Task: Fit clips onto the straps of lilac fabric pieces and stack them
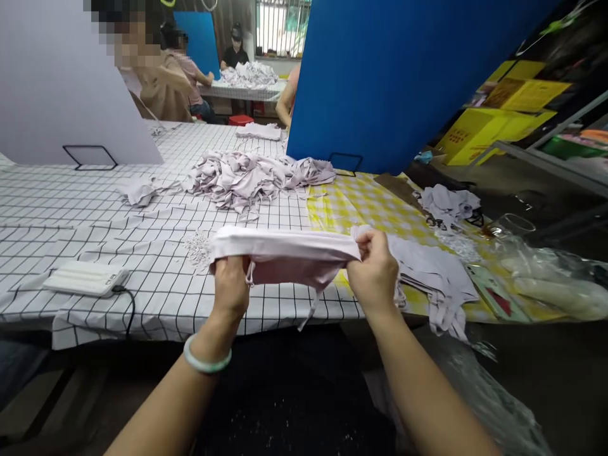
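A pale lilac garment (285,253) is stretched flat between both hands above the table's front edge. My left hand (230,288) is closed on its left end; a pale green bangle sits on that wrist. My right hand (375,269) pinches the right end between thumb and fingers. A thin strap hangs down from the cloth. Behind it lies a heap of the same lilac garments (251,177) on the checked tablecloth (95,209).
A white power bank (85,277) with a cable lies at the left. More lilac pieces (432,272) rest on the yellow cloth at the right, with clear plastic bags (555,278) beyond. Blue (389,82) and white (61,82) boards stand upright. Other people sit further back.
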The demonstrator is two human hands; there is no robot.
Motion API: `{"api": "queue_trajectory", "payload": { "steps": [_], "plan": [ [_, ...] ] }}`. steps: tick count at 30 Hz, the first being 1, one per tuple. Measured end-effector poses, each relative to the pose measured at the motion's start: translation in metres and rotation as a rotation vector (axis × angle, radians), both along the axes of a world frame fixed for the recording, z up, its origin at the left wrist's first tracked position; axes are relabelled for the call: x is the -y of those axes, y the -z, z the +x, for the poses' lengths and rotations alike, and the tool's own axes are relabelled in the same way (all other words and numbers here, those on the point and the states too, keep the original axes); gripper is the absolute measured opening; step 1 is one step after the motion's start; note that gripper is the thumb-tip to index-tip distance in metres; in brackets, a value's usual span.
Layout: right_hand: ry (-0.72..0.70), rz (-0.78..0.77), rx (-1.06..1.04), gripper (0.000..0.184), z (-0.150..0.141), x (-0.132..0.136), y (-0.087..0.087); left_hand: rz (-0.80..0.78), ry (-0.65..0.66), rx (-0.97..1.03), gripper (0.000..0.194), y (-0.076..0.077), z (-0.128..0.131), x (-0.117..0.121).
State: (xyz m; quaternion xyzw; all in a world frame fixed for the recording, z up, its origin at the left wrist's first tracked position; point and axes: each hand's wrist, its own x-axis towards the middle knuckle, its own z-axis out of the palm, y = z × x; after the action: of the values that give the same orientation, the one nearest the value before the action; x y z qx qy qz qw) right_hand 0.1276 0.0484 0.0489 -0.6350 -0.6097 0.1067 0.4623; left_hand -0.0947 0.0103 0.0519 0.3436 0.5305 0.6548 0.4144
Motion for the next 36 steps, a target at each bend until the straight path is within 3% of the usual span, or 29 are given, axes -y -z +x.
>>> {"api": "queue_trajectory", "payload": {
  "steps": [3,5,7,10,13,15,18,19,20,23,24,26,28,32,34,36],
  "plan": [
    [-0.013,0.025,0.012,0.035,-0.009,-0.018,0.004,0.004,0.125,0.205,0.035,0.0,-0.006,-0.006],
    [-0.008,0.004,0.043,0.036,-0.012,-0.038,0.012,-0.057,0.192,0.391,0.033,0.007,-0.016,-0.018],
    [-0.02,-0.094,0.099,0.033,-0.013,-0.059,0.023,-0.179,0.174,0.505,0.025,0.02,-0.027,-0.031],
    [-0.029,-0.187,0.09,0.029,-0.01,-0.077,0.033,-0.254,0.085,0.508,0.02,0.033,-0.038,-0.04],
    [-0.103,-0.151,-0.067,0.026,-0.01,-0.058,0.021,-0.09,0.164,0.441,0.025,0.029,-0.036,-0.037],
    [-0.352,-0.167,-0.115,0.025,-0.012,-0.03,0.004,0.061,0.308,0.426,0.045,0.021,-0.031,-0.033],
    [-1.079,-0.459,-0.038,0.021,-0.014,0.007,-0.015,0.138,0.576,0.374,0.066,0.008,-0.028,-0.03],
    [-1.161,-0.518,-0.061,0.017,-0.015,0.012,-0.017,0.142,0.678,0.337,0.071,0.005,-0.028,-0.03],
    [-1.115,-0.51,-0.126,0.013,-0.016,0.014,-0.018,0.143,0.772,0.31,0.075,0.002,-0.029,-0.029],
    [-0.742,-0.27,-0.349,0.009,-0.027,0.004,-0.012,0.108,0.983,0.344,0.079,-0.005,-0.031,-0.026],
    [-0.737,-0.228,-0.372,0.016,-0.035,0.0,-0.009,0.077,0.998,0.379,0.078,-0.008,-0.031,-0.025],
    [-0.845,-0.245,-0.376,0.034,-0.054,-0.003,-0.003,0.016,0.939,0.416,0.075,-0.011,-0.031,-0.023],
    [-0.888,-0.313,-0.419,0.039,-0.074,0.0,0.005,-0.022,0.849,0.415,0.074,-0.014,-0.034,-0.021],
    [-0.88,-0.49,-0.698,0.017,-0.09,-0.003,0.024,-0.134,0.826,0.423,0.07,-0.013,-0.054,-0.013],
    [-0.779,-0.567,-0.883,0.013,-0.081,-0.019,0.033,-0.21,0.857,0.416,0.063,-0.012,-0.068,-0.007],
    [-0.551,-0.571,-1.053,0.018,-0.063,-0.037,0.039,-0.264,0.856,0.39,0.057,-0.012,-0.078,-0.002]
  ]
}}
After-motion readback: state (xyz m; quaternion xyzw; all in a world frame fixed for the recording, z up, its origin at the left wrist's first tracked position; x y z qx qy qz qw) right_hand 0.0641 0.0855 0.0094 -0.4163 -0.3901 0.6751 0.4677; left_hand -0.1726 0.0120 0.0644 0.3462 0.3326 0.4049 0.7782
